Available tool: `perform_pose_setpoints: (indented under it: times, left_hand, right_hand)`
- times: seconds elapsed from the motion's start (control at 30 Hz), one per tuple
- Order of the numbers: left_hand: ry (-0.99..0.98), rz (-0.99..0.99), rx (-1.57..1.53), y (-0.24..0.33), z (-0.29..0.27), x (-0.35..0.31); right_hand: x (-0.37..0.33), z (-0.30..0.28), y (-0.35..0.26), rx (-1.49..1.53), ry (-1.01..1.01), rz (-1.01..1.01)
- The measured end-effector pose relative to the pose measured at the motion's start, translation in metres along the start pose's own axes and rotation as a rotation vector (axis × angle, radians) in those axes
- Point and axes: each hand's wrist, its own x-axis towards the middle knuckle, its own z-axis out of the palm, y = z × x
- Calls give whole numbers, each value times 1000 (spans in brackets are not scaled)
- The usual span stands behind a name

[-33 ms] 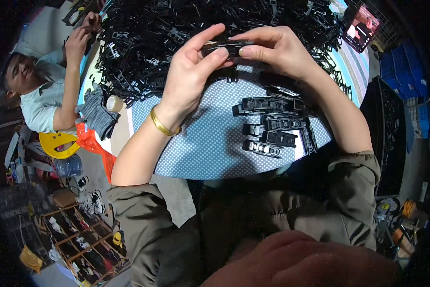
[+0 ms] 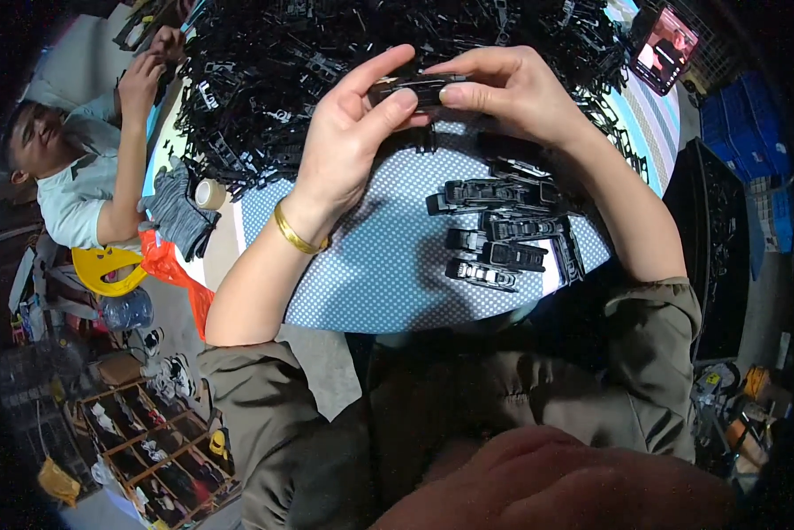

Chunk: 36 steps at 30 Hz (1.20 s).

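Between my two hands is a slim black plastic part [image 2: 421, 92], held level above the table. My left hand [image 2: 351, 124] pinches its left end with the thumb on the near side. The thumb and fingertips of my right hand [image 2: 512, 93] close on its right end. Fingers partly cover the part, so its exact kind does not show. Below my right hand, several similar black clip-like parts [image 2: 513, 228] lie grouped on the dotted cloth [image 2: 361, 283]. A large heap of loose black parts [image 2: 273, 79] spreads beyond both hands.
At the left of the table are a tape roll [image 2: 209, 194], grey gloves [image 2: 181, 212] and an orange-red plastic bag [image 2: 163, 261]. A co-worker [image 2: 83, 185] sits there, hands near the heap. A lit phone [image 2: 667, 51] stands far right, near blue crates [image 2: 741, 128].
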Motion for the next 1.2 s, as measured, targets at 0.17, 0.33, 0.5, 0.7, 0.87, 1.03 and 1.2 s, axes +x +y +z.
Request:
perform_pose_setpoints:
  times: [0.17,0.33,0.5,0.7,0.87,1.03,1.2]
  left_hand:
    - [-281,260,573,-2,18,-16]
    - [-642,512,783,-18,31,-26]
    - [-652,495,898,-8,31,-24]
    - [16,395,1062,-3,-10,29]
    - [-3,716,1573,-2,-50,102]
    - [-211,306,1545,0,-40,105]
    - [-286,370,1579,6,-38,84]
  right_hand:
    - [11,-49,15,238,303,-195]
    - [14,-39,27,-785,457,-308]
    - [15,-24,39,-1267,396,-409]
    - [23,-22,47,-1365,380,-380]
    - [16,-21,36,-1219,292,-451]
    - [11,-28,39,-1190,313,-374]
    - [14,-38,32,-868,496,-465]
